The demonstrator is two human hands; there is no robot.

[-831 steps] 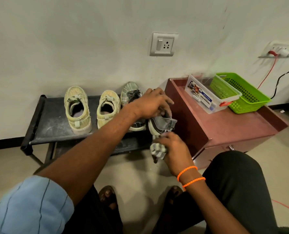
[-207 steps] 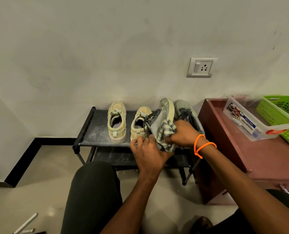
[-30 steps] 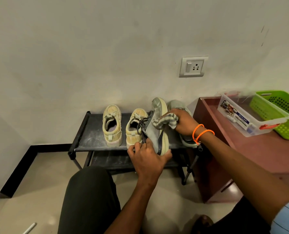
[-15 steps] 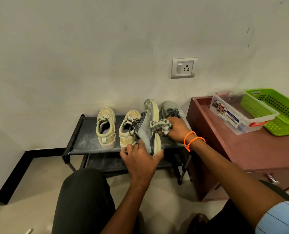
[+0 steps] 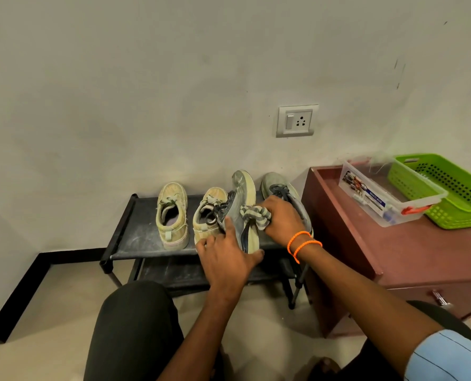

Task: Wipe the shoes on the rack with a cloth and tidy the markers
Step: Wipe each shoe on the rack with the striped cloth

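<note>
- Shoe (image 5: pixel 241 215): grey, tipped on edge at rack (image 5: pixel 135 243) front, right of middle; heel gripped by L hand (image 5: pixel 224 259).
- Cloth (image 5: pixel 255 215) bunched in R hand (image 5: pixel 282 218), now lower on shoe side vs 1 s ago, toe end done.
- Wiping mid-stroke; markers untouched, prob still to do.

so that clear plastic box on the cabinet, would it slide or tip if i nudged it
The clear plastic box probably slides: it sits low and long on the cabinet top. It looks light, with few contents visible. The green basket close beside it might block a push that way.
</note>
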